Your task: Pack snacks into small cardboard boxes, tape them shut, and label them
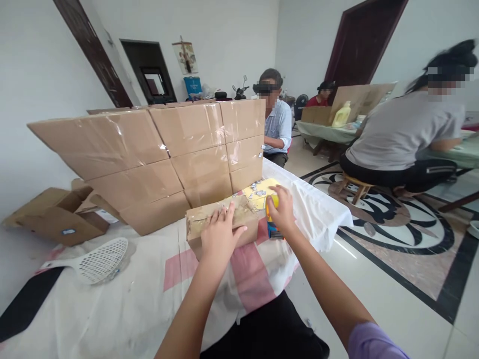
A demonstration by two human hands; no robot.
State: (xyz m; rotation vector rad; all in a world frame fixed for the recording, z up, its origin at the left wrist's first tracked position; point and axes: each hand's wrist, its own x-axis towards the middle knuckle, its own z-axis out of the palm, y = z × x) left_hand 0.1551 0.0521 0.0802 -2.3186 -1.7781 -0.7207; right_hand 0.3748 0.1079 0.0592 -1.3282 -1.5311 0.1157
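Observation:
A small cardboard box (224,242) lies before me on the cloth-covered table, with crumpled clear tape along its top. My left hand (220,229) rests flat on the box top, fingers stretched and thumb apart. At the box's right end, my right hand (282,207) is closed around a tape dispenser (276,232) with a yellow upper part and a blue and orange lower part. Its far side is hidden by my fingers. Just behind it lies a yellow sheet (264,187) with small pale pieces scattered on it.
A wall of taped cardboard boxes (194,144) stands behind the small box. At left are an open carton (67,214) and a white slotted scoop (103,259). One person (279,119) sits beyond the boxes; another person (404,129) sits on a stool at right.

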